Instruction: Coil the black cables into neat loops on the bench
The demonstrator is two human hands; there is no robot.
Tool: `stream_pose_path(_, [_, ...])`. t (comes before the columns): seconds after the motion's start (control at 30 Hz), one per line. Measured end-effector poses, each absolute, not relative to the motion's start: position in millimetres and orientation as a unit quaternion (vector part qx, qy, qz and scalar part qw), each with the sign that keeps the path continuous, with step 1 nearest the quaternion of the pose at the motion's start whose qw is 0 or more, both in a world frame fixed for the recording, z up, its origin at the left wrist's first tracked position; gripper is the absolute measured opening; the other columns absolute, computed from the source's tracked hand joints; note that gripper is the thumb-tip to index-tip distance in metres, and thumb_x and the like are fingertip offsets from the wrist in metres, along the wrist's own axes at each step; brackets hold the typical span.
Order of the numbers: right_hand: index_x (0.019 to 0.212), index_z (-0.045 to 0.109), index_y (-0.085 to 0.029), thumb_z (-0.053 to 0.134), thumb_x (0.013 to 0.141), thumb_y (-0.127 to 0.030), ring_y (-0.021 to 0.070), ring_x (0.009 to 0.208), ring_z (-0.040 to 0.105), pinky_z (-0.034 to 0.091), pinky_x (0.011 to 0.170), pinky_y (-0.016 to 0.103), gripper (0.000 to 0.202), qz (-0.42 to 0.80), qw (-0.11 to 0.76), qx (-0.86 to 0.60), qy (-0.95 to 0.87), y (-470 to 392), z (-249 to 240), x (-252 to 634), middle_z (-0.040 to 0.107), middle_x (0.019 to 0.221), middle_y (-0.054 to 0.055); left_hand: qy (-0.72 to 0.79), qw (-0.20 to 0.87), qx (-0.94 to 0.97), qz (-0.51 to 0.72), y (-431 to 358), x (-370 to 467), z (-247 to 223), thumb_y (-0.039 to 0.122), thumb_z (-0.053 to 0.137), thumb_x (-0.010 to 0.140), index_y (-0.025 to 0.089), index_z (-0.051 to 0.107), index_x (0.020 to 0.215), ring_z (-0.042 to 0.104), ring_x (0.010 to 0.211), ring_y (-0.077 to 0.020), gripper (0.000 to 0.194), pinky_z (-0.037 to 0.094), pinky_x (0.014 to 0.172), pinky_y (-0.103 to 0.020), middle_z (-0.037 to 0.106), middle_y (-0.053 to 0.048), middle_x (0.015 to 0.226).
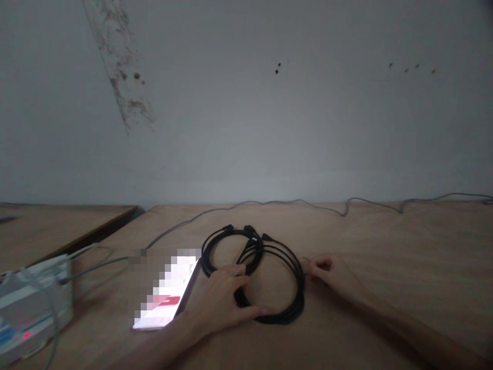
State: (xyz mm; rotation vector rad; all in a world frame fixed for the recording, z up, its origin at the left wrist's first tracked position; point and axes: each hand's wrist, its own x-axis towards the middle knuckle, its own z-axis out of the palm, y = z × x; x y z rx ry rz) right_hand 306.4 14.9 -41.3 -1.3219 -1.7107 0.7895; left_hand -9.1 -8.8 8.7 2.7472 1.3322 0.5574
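Two overlapping coils of black cable lie on the table. The left coil (205, 257) sits a bit farther back, and the right coil (299, 300) is nearer; black plugs show at their far sides. My left hand (221, 298) grips the right coil at its left side, thumb on the near edge and fingers curled over where the coils meet. At the right coil's outer edge, my right hand (327, 272) is pinched closed on a thin wire-like tie (306, 259). Most of that tie is hidden by the fingers.
Left of my left hand lies a phone (169, 313) with a lit, partly blurred screen. A white power strip (34, 308) with a red light is at the far left. A grey cord (169, 230) runs from it along the wall. The wooden table (416, 257) meets a grey wall.
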Motion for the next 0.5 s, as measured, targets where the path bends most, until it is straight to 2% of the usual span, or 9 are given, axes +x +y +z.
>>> stream_pose_path(0.2, [0.059,0.075,-0.017,0.060,0.086,-0.044,0.0126,0.041,0.041,0.025,0.044,0.026,0.041,0.391,0.375,-0.545,-0.640,18.8,-38.7,306.7,0.055,0.043,0.001,0.425,0.010,0.886,0.188,-7.9,-10.2,6.4,0.079,0.065,0.077,0.020,0.071,0.077,0.066,0.089,-0.0282,0.060,0.052,0.078,-0.039,0.070,-0.010,0.097])
stream_pose_path(0.4, [0.061,0.077,-0.017,0.062,0.088,-0.053,0.0144,0.042,0.044,0.026,0.045,0.029,0.047,0.401,0.364,-0.524,-0.657,18.1,-36.0,307.9,0.058,0.046,0.004,0.433,0.011,0.883,0.182,-6.9,-11.9,2.3,0.079,0.065,0.076,0.021,0.073,0.081,0.067,0.091,-0.0296,0.059,0.053,0.079,-0.040,0.071,-0.010,0.100])
stream_pose_path(0.5, [0.058,0.075,-0.017,0.055,0.092,-0.057,0.0161,0.041,0.045,0.027,0.042,0.030,0.056,0.335,0.395,-0.522,-0.677,16.8,-33.0,306.9,0.057,0.046,0.005,0.444,0.013,0.877,0.182,-5.7,-13.0,0.5,0.078,0.070,0.073,0.021,0.074,0.084,0.067,0.100,-0.0328,0.059,0.053,0.085,-0.043,0.070,-0.011,0.109])
